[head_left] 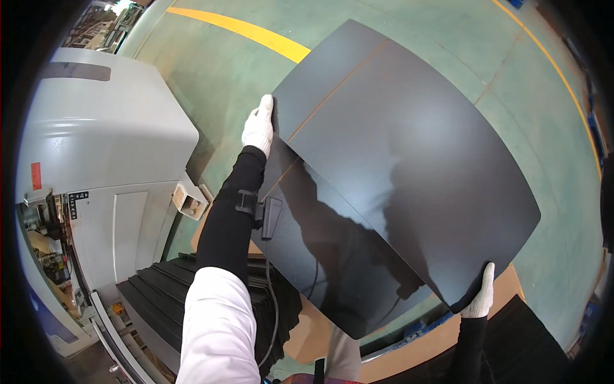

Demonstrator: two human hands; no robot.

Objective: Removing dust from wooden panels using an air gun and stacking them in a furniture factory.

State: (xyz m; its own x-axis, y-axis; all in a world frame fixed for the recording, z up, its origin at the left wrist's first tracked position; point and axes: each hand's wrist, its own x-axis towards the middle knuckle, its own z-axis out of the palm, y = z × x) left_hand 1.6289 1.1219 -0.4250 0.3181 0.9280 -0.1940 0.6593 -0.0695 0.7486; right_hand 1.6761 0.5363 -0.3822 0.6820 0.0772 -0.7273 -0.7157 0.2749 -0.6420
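While both our hands grasp it by the edges, the dark board (pixel 409 153) is to the right of the pale machine (pixel 121 121), above the green floor (pixel 435 32). Our left hand (pixel 258 126), in a white glove, is the one nearer the machine; its fingers grip the board's edge, though we cannot see the tips underneath. Our right hand (pixel 480 296), gloved too, is farther right from the machine and clasps a corner, thumb on the rim, other fingers mostly hidden. A second board (pixel 291 249), also dark, shows under the first, on its side nearer us; we cannot tell whether the two touch. Just right of the machine's lower part we see a pile of black sheets (pixel 185 288), and well right of the machine, brown cardboard (pixel 428 352). A yellow stripe (pixel 246 29) runs beyond the machine.
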